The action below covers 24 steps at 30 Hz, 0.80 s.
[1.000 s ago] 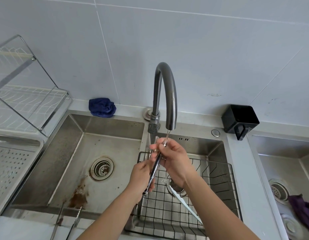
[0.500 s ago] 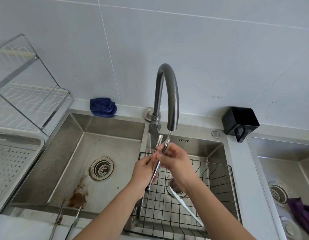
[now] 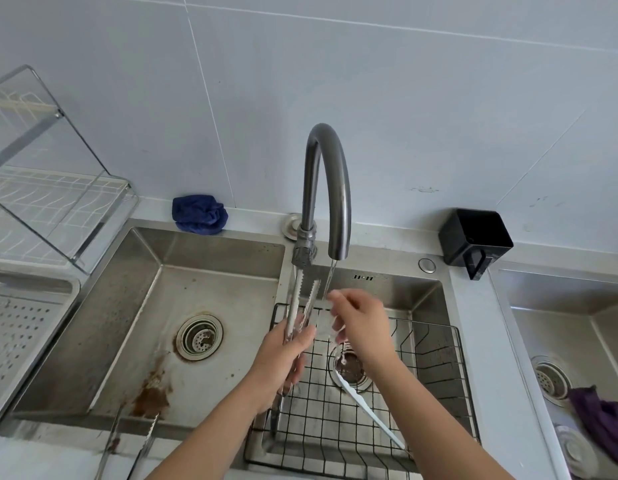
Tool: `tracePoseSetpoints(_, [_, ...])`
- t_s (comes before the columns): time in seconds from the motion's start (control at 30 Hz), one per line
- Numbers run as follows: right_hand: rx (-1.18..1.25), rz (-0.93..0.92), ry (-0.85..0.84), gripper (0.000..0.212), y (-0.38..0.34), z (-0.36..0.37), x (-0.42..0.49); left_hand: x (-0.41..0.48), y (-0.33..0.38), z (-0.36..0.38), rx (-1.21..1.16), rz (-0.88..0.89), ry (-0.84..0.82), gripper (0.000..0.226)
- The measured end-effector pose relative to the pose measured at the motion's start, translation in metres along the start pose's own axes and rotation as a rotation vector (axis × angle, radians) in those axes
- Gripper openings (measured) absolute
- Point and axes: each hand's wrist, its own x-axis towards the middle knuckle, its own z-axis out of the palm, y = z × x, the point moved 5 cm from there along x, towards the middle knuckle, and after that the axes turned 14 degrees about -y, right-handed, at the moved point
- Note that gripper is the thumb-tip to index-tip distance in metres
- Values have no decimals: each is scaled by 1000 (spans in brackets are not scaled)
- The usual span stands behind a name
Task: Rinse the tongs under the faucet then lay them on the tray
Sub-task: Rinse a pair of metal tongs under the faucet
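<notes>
My left hand (image 3: 283,355) grips a pair of metal tongs (image 3: 302,299) by the handle, with the serrated tips pointing up and spread slightly, just left of the water stream. The grey arched faucet (image 3: 326,188) runs a thin stream onto my right hand (image 3: 359,327). That hand is off the tongs, fingers loosely bent and holding nothing. A perforated metal tray (image 3: 20,327) lies at the far left, beside the left sink basin.
A second pair of tongs (image 3: 127,441) rests on the left basin's front edge. A black wire basket (image 3: 439,393) with a white utensil (image 3: 366,410) sits in the middle basin. Also around are a dish rack (image 3: 48,168), a blue cloth (image 3: 199,213), a black holder (image 3: 474,240) and a purple cloth (image 3: 602,420).
My right hand has let go of the tongs and moved right under the stream. The tongs' arms have sprung apart and shifted left in my left hand.
</notes>
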Motion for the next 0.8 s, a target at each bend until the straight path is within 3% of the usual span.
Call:
tracePoseSetpoints(0.07, [130,72,57,14,4,-6,11,-1,-4,-4,-62,-21,22,35])
tracePoseSetpoints(0.23, [334,72,-128,22,-2,18,32,-2,-9,-7,-117,-18,58,22])
tracePoseSetpoints(0.33, [266,88,-14,22,0,21,37,-2,-6,-9,136,6,164,9])
tracePoseSetpoints(0.43, [93,94,128,26,1,22,34,-5,1,-9,552,34,281,17])
tracePoseSetpoints(0.5, [48,100,153,24,-1,24,31,-8,2,-10,662,53,330,26])
tracePoseSetpoints(0.6, [81,89,126,23,-4,22,32,-8,-2,-11,570,59,321,11])
tracePoseSetpoints(0.7, [128,23,181,25,-7,17,32,-1,-1,-10,381,32,278,13])
tracePoseSetpoints(0.8, [198,17,173,13,0,28,27,4,4,-10,350,25,267,12])
